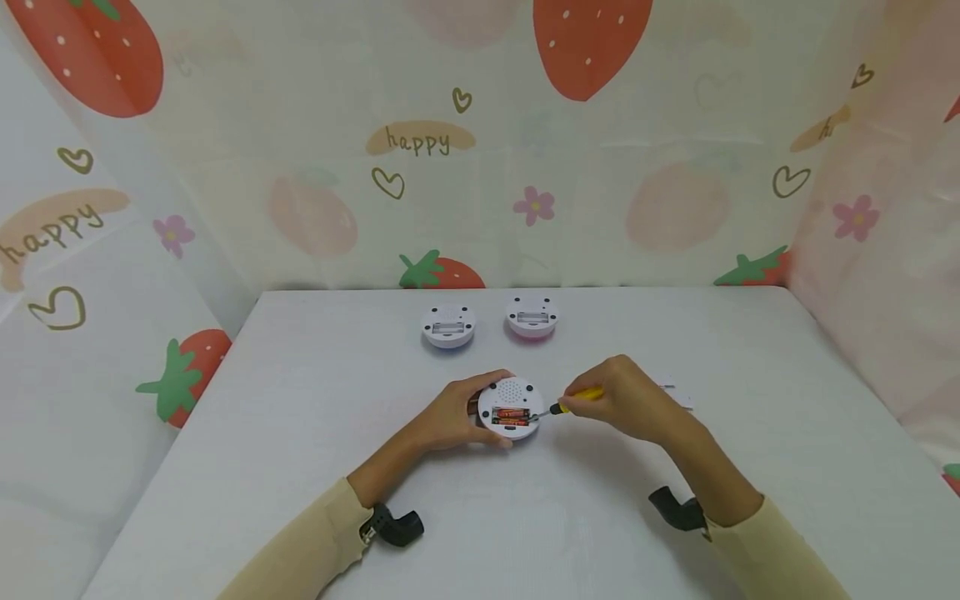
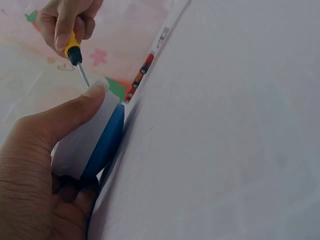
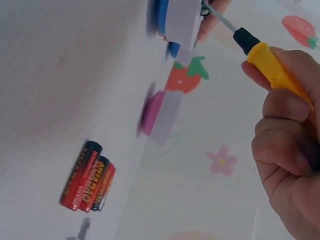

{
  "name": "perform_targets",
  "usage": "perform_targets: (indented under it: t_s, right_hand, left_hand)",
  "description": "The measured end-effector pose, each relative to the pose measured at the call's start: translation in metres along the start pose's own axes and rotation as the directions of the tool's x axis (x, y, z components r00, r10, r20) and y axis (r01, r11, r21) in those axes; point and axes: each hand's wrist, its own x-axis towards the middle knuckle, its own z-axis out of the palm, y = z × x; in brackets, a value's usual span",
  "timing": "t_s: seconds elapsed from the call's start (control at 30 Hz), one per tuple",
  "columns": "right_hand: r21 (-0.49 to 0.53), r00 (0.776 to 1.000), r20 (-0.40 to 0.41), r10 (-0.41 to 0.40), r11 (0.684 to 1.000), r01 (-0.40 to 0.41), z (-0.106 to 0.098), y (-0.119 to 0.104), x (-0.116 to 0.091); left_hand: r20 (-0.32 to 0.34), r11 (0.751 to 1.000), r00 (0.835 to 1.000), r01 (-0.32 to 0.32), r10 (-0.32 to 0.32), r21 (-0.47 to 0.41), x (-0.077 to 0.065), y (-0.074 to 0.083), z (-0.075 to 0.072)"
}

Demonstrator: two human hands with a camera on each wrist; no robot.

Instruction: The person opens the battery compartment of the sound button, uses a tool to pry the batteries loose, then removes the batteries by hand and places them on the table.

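Note:
My left hand [image 1: 453, 414] grips a round white device [image 1: 512, 390] by its side, thumb at the near rim. Its back faces up, with red-and-black batteries [image 1: 512, 412] in the open compartment. A blue lower half [image 2: 107, 142] shows in the left wrist view. Pinched in my right hand [image 1: 626, 402] is a screwdriver [image 3: 272, 67] with a yellow handle and black collar. Its metal shaft [image 1: 545, 413] slants down to the compartment's right end, where the tip meets a small metal part. In the right wrist view, the fingers curl around the handle.
Two similar devices lie back-up farther off, a left one [image 1: 447, 327] and a pink-based one [image 1: 532, 317], both with bare battery slots. Several loose batteries [image 3: 87, 177] lie on the white table [image 1: 337, 350] beyond my right hand, near small white pieces [image 1: 682, 397]. A printed curtain [image 1: 600, 150] stands behind.

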Motion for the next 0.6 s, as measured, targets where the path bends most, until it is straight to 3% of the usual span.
perform_targets:
  t_s: [0.3, 0.6]
  right_hand:
    - [-0.082, 0.998, -0.008, -0.063, 0.995, 0.062, 0.001, -0.013, -0.002]
    - [-0.168, 0.998, -0.018, -0.067, 0.984, 0.063, 0.004, -0.02, -0.002]
  left_hand:
    - [-0.002, 1.0, 1.0, -0.014, 0.014, 0.011, 0.001, -0.002, 0.001]
    - [-0.006, 0.999, 1.0, -0.022, 0.022, 0.025, 0.001, -0.004, 0.001]
